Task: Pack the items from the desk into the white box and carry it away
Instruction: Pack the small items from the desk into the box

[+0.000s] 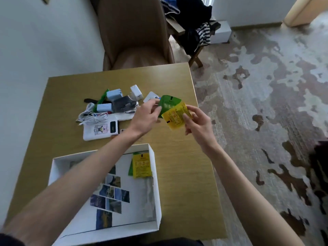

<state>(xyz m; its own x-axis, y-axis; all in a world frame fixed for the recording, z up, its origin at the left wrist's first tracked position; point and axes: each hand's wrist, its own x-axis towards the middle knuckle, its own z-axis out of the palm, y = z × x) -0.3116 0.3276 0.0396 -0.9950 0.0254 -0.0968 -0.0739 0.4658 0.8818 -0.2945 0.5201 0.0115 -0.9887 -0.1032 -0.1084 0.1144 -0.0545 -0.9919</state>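
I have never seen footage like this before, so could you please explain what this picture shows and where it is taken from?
It is one picture from a camera worn on a person's head, looking down at their bare arms. The left hand holds a green packet; the right hand holds a yellow packet. Below, on the wooden desk, sits an open white box already containing similar packets. Chargers, white cables and a white pouch remain on the desk beyond it.
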